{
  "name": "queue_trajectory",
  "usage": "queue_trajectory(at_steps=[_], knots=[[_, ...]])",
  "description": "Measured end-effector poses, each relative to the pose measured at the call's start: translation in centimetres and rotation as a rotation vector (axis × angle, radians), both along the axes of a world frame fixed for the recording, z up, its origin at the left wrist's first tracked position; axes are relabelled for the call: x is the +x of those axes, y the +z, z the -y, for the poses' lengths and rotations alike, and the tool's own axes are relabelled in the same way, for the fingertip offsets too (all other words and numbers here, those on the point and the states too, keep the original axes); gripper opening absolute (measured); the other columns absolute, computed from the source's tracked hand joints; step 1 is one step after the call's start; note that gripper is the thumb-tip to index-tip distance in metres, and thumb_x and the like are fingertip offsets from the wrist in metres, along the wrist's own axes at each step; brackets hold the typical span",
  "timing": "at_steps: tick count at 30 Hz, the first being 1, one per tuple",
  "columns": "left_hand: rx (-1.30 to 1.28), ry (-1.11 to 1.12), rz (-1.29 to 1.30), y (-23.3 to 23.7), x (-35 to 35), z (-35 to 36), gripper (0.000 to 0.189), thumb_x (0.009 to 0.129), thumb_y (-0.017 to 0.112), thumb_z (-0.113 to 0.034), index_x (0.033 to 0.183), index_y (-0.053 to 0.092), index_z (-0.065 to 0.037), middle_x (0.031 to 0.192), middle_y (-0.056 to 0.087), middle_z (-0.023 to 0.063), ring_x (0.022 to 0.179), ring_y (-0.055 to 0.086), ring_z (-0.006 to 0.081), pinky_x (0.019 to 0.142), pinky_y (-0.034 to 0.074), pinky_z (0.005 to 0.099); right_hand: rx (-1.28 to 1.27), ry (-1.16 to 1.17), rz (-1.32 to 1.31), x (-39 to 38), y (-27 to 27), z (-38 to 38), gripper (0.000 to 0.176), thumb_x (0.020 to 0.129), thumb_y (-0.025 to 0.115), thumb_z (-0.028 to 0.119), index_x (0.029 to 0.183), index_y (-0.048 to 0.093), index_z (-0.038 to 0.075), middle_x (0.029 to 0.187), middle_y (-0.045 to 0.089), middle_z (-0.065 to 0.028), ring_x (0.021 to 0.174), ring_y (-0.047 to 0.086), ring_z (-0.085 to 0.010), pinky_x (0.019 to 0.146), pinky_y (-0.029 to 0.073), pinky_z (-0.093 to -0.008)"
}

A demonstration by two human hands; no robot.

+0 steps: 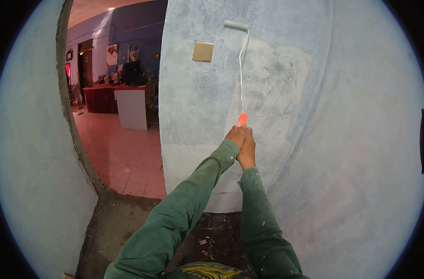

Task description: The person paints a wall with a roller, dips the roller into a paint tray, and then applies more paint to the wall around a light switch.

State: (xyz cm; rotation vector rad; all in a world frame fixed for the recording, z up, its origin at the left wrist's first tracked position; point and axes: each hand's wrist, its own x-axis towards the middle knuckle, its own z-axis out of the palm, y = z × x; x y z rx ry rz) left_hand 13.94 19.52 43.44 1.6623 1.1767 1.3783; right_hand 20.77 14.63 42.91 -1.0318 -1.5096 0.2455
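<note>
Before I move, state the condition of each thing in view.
Paint roller: raised, head uppermost
Left hand: closed on the orange handle
Right hand: closed on the same handle
Doorway: open, no door across it
Wall: patchy in colour
Near floor: littered with debris
Monitor: on or off unclear

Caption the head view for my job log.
Left hand and right hand together grip the orange handle of a paint roller raised at a patchy wall, near a square plate.

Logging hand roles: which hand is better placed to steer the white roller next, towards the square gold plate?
Left hand, probably: it and the right hand grip the orange handle, but left is nearer the plate.
</note>
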Motion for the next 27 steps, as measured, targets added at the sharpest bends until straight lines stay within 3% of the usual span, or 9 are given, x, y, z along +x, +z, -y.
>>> queue_trajectory(at_steps=[9, 13, 20, 27], knots=[[0.001, 0.034, -0.076, 7.4, -0.3, -1.3, 0.062, 0.087, 0.035, -0.051, 0.098, 0.056, 0.007, 0.098, 0.059, 0.0260, 0.094, 0.057, 0.0368, 0.084, 0.041, 0.0405, 0.031, -0.030, 0.029, -0.2, 6.1, -1.3, 0.026, 0.083, 0.055, 0.013, 0.098, 0.038, 0.000, 0.091, 0.059, -0.0226, 0.084, 0.061, -0.0343, 0.068, 0.047, -0.0395], [0.001, 0.020, -0.051, 7.2, -0.1, -0.3, 0.064, 0.087, 0.034, -0.052, 0.098, 0.055, 0.008, 0.098, 0.059, 0.0265, 0.094, 0.057, 0.0371, 0.084, 0.041, 0.0404, -0.021, -0.009, 0.002, -0.3, 6.6, 0.4, 0.024, 0.085, 0.053, 0.014, 0.098, 0.038, 0.001, 0.091, 0.059, -0.0215, 0.082, 0.061, -0.0316, 0.065, 0.047, -0.0384], [0.004, 0.017, -0.054, -0.4, 0.1, 1.5, 0.065, 0.087, 0.034, -0.053, 0.099, 0.053, 0.008, 0.097, 0.058, 0.0283, 0.093, 0.056, 0.0372, 0.083, 0.041, 0.0404, -0.063, -0.022, 0.019, 0.2, -0.4, 1.6, 0.025, 0.086, 0.053, 0.017, 0.098, 0.037, 0.001, 0.092, 0.060, -0.0230, 0.084, 0.060, -0.0369, 0.071, 0.046, -0.0415], [-0.068, -0.043, -0.015, -9.3, 0.0, 3.4, 0.060, 0.089, 0.034, -0.049, 0.095, 0.051, 0.008, 0.090, 0.058, 0.0270, 0.088, 0.056, 0.0367, 0.080, 0.042, 0.0394, -0.058, 0.028, -0.026, -0.5, -7.2, 5.0, 0.020, 0.089, 0.048, 0.017, 0.096, 0.036, 0.002, 0.089, 0.060, -0.0228, 0.085, 0.061, -0.0342, 0.069, 0.046, -0.0396]])
